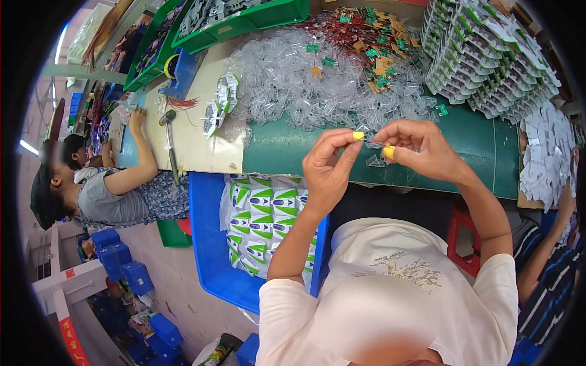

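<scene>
Over the green work mat (281, 149), my left hand (329, 165) and my right hand (424, 149) face each other with fingers pinched. Yellow covers wrap a fingertip on each. Between the fingertips they hold a small thin piece (372, 143), greyish and partly hidden; its exact kind is too small to make out. Just below it a loose clear plastic part (375, 161) lies on the mat. Beyond my hands spreads a heap of clear plastic parts (287, 79). Small green and tan circuit boards with red wires (360, 39) are piled at its far side.
Stacked trays of white-and-green housings (458, 55) rise at the far right. Left of the heap are white-green housings (221, 104), a hammer (170, 140) and a tape dispenser (182, 76). A blue bin (207, 244) holds packed units below the table edge. Co-workers (122, 189) sit alongside.
</scene>
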Demonstrator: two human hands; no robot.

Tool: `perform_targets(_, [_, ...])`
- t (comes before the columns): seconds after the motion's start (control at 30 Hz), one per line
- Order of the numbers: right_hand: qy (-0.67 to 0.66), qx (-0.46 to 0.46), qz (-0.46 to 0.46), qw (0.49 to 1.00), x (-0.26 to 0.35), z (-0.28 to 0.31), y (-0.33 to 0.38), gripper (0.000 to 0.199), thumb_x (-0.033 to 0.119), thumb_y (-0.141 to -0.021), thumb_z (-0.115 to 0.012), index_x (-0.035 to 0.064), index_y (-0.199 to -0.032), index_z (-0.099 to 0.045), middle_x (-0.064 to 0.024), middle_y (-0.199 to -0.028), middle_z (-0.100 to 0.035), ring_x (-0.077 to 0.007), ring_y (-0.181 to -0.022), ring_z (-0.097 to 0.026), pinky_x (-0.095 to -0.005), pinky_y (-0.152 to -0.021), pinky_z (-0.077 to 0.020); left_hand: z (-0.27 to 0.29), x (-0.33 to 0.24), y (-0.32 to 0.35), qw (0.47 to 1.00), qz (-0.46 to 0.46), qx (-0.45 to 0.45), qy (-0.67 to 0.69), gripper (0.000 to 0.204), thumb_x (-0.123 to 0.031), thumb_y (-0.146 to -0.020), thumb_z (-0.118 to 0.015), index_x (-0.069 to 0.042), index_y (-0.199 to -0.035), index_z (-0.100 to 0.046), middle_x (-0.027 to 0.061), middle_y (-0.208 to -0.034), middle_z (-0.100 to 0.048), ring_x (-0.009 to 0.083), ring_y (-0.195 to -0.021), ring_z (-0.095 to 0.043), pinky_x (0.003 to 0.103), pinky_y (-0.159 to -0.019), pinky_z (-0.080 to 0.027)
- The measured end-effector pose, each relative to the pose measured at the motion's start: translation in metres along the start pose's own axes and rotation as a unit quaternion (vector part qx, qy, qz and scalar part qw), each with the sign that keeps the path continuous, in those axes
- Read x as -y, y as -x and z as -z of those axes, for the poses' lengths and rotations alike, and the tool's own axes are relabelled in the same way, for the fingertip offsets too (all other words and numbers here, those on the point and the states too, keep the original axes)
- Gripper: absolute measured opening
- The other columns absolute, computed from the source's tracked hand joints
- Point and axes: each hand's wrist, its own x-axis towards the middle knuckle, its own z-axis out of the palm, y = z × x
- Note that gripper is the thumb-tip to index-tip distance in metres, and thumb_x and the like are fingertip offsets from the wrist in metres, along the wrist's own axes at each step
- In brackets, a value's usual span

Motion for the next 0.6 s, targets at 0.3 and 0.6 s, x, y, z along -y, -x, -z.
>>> perform_targets(0.3, [0.009, -0.031, -0.003, 0.999, -0.006, -0.021, -0.01, 0.01, 0.005, -0.087, -0.064, -0.0031, -0.093, -0.063, -0.002, -0.075, -0.062, -0.006, -0.066, -0.056, -0.0216, -0.058, -0.0461, -0.004, 0.005, 0.002, 0.998, -0.014, -0.034, -0.046, 0.015, 0.002, -0.082, -0.073, 0.0, -0.097, -0.069, 0.0069, -0.093, -0.069, 0.0118, -0.08, -0.064, 0.025, -0.074, -0.051])
perform_targets(0.6, [0.124, -0.029, 0.127, 0.984, -0.01, -0.032, -0.01, 0.012, -0.002, -0.08, -0.067, 0.001, -0.091, -0.071, -0.0072, -0.079, -0.067, -0.0153, -0.063, -0.06, -0.0276, -0.057, -0.0468, 0.019, 0.003, 0.015, 0.994, 0.102, 0.033, 0.022, 0.024, -0.003, -0.086, -0.072, 0.001, -0.109, -0.068, 0.0032, -0.092, -0.065, 0.0072, -0.081, -0.059, 0.02, -0.071, -0.049])
